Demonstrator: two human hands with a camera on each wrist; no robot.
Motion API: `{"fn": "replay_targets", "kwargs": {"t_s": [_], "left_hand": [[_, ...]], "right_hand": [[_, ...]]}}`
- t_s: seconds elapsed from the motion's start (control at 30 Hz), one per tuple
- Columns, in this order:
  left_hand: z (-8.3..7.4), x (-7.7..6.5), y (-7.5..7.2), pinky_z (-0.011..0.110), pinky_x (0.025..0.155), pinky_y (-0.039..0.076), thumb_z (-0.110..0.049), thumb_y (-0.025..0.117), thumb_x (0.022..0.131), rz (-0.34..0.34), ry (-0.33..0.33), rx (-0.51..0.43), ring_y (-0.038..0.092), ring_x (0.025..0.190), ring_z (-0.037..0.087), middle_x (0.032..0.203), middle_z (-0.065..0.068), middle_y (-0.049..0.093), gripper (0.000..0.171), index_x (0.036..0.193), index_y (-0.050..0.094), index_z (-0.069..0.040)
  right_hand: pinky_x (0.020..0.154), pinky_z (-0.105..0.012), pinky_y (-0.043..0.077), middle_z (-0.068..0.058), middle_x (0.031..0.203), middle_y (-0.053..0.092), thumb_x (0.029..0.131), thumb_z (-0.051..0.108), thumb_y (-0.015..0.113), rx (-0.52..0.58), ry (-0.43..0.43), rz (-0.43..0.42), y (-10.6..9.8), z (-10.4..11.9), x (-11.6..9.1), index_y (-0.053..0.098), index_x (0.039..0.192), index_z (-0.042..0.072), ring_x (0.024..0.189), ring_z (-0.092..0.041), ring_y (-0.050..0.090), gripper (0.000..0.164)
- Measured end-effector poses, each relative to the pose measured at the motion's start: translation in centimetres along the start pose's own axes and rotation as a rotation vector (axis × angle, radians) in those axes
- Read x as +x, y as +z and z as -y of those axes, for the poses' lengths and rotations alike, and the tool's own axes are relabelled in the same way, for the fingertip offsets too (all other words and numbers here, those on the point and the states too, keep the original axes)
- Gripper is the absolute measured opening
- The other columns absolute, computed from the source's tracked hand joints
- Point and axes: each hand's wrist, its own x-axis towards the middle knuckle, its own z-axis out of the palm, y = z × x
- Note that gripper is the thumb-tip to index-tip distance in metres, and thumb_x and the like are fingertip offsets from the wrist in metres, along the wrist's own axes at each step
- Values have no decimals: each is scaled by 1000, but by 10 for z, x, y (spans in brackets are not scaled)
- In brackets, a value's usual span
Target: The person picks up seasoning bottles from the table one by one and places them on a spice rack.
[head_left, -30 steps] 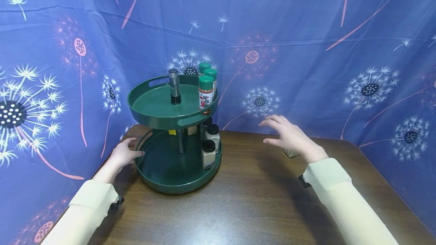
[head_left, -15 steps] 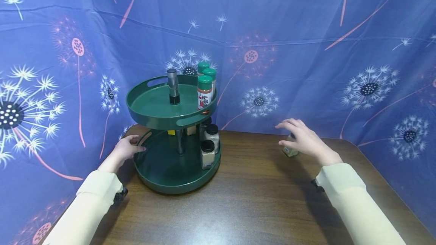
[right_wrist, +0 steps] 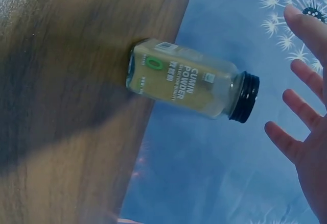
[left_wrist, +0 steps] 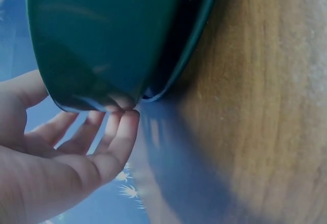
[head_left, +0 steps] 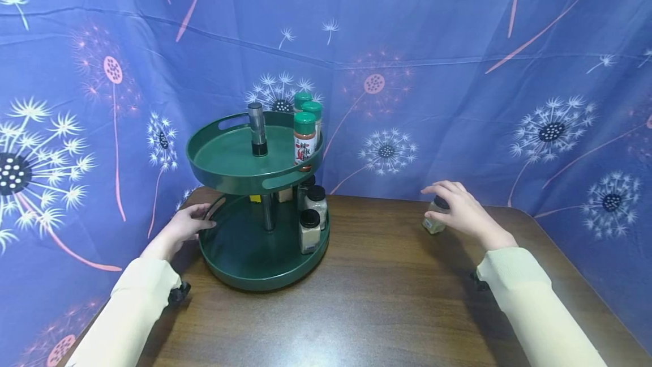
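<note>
At the left stands a green two-tier turntable tray (head_left: 254, 285). My left hand (head_left: 180, 228) grips the rim of its lower tier, thumb over the inside and fingers against the outer wall (left_wrist: 97, 40). A glass jar of cumin powder (right_wrist: 179, 78) with a black lid stands upright on the table at the back right. My right hand (head_left: 463, 211) hovers beside and above this jar, fingers spread and apart from the lid in the right wrist view. In the head view the hand partly covers the jar (head_left: 432, 225).
Bottles with green caps, one a red chili powder bottle (head_left: 304, 143), stand on the upper tier's right side. Black-lidded jars (head_left: 309, 234) line the lower tier's right side. A patterned blue cloth (head_left: 387, 27) hangs behind the wooden table (head_left: 377, 293).
My right hand has moved right to the cumin jar, which shows more now. The left hand stays at the lower tier's rim. The turntable has not visibly turned.
</note>
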Motion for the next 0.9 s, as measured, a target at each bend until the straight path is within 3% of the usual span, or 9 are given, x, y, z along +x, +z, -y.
{"fn": "replay_targets", "kwargs": {"t_s": [0.3,0.6,0.9], "left_hand": [[21,5,-7,32,84,50,-7,55,86,118,31,-237,20,129,36,145,24,13,70,142,13,-3],[21,2,-5,30,85,49,-6,53,87,116,37,-264,21,129,36,144,25,13,69,142,12,-2],[20,-1,-2,29,83,50,-6,52,87,92,33,-267,22,128,37,143,26,16,68,142,12,-1]], "right_hand": [[88,-55,34,-4,119,51,72,40,70,46,42,2,10,-13,-2,55,114,21,111,-31,38,48],[87,-51,34,-9,117,52,71,28,74,109,79,-16,22,-22,1,57,113,15,105,-33,40,48],[90,-55,31,-12,118,51,73,31,72,124,95,7,30,-29,4,56,114,12,108,-38,37,48]]}}
